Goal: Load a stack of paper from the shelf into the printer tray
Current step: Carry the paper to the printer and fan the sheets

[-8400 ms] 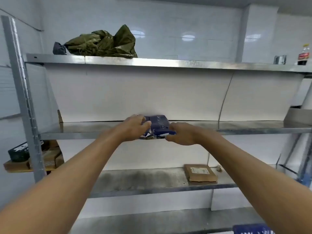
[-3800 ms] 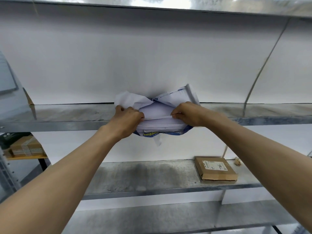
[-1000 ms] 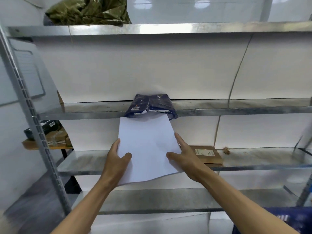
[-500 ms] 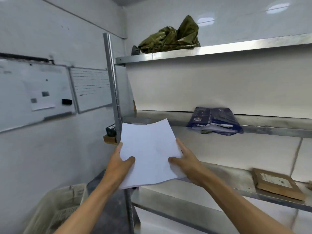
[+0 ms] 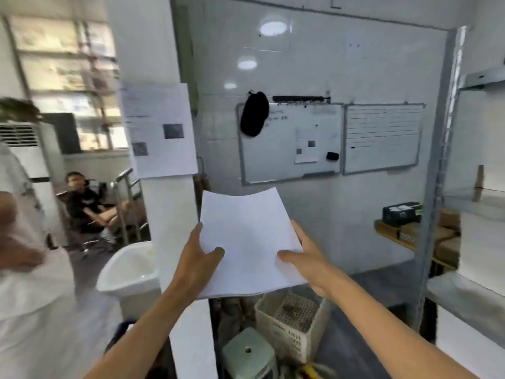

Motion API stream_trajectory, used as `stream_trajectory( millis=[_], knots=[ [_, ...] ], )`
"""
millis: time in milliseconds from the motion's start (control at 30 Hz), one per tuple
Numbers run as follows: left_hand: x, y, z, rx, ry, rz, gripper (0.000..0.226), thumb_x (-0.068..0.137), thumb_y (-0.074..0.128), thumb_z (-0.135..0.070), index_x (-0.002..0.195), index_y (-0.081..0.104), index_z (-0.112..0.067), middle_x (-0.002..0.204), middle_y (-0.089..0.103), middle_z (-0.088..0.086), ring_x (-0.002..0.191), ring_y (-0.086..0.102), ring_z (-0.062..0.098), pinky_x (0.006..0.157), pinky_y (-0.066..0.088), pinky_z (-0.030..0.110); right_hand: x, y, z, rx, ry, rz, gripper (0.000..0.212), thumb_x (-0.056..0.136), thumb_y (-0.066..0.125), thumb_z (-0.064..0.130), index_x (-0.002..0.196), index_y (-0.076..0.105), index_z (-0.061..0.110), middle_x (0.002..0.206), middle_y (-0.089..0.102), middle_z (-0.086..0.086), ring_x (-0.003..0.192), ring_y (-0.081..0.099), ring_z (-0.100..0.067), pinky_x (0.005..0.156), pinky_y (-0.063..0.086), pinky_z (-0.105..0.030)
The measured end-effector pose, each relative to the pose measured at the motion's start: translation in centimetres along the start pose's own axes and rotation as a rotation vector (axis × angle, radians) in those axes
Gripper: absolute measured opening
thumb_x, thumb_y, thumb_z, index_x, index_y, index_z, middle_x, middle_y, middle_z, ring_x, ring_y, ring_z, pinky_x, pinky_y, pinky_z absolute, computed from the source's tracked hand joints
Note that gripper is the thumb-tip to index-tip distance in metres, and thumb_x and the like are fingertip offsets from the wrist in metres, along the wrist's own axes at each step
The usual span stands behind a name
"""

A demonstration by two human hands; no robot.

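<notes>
A thin stack of white paper [image 5: 250, 236] is held flat in front of me at chest height, its far edge curling up. My left hand [image 5: 198, 258] grips its left edge with the thumb on top. On the right edge, my right hand [image 5: 306, 262] holds it the same way. The metal shelf [image 5: 437, 187] stands at the far right, only its upright and shelf ends showing. No printer or tray is in view.
A white pillar [image 5: 169, 187] stands just ahead on the left. Below are a white plastic crate [image 5: 292, 321], a pale stool [image 5: 248, 351] and a white bin [image 5: 131, 269]. Two whiteboards [image 5: 328, 140] hang on the wall. One person [image 5: 84, 203] sits at the back left, another in white [image 5: 24, 269] stands close left.
I have turned left, away from the shelf. The shelf and the blue paper wrapper have slid out to the right; the wall, pillar and people have come into view. Both hands still hold the paper.
</notes>
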State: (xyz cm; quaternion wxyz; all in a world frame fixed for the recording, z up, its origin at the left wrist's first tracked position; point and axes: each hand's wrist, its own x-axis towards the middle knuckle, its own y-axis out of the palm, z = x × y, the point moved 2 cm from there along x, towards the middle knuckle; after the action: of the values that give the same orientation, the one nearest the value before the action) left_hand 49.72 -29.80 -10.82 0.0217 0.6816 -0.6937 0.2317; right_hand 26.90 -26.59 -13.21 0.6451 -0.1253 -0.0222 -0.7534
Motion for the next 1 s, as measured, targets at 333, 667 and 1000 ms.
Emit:
stream_trajectory(
  millis=[333,667,1000],
  knots=[
    [-9.1,-23.0,3.6,0.242,-0.177,-0.582,0.068,0.086,0.061,-0.009,0.146,0.033,-0.023,0.117,0.057,-0.007,0.103,0.058,0.015,0.082,0.046,0.026,3.0,26.8,3.3,0.172,-0.08,0.703,0.082,0.076,0.07,0.014,0.149,0.034,0.03,0.133,0.063,0.001,0.118,0.063,-0.021,0.1,0.051,-0.044],
    [-19.1,-41.4,6.7,0.424,-0.294,-0.976,0.056,0.087,0.061,-0.008,0.139,0.039,-0.015,0.105,0.055,-0.005,0.088,0.057,0.007,0.063,0.04,0.014,-2.8,51.0,7.5,0.251,-0.152,1.092,0.085,0.073,0.07,0.015,0.149,0.033,0.022,0.133,0.061,-0.009,0.12,0.06,-0.03,0.103,0.049,-0.048],
    [-23.0,-56.2,12.5,0.405,-0.376,-1.171,0.061,0.084,0.061,-0.008,0.14,0.039,-0.02,0.115,0.06,0.0,0.101,0.062,0.021,0.086,0.055,0.037,-5.0,72.2,8.9,0.23,-0.172,1.301,0.089,0.078,0.072,0.016,0.153,0.025,0.027,0.128,0.063,-0.003,0.115,0.063,-0.025,0.104,0.048,-0.049]
  ],
)
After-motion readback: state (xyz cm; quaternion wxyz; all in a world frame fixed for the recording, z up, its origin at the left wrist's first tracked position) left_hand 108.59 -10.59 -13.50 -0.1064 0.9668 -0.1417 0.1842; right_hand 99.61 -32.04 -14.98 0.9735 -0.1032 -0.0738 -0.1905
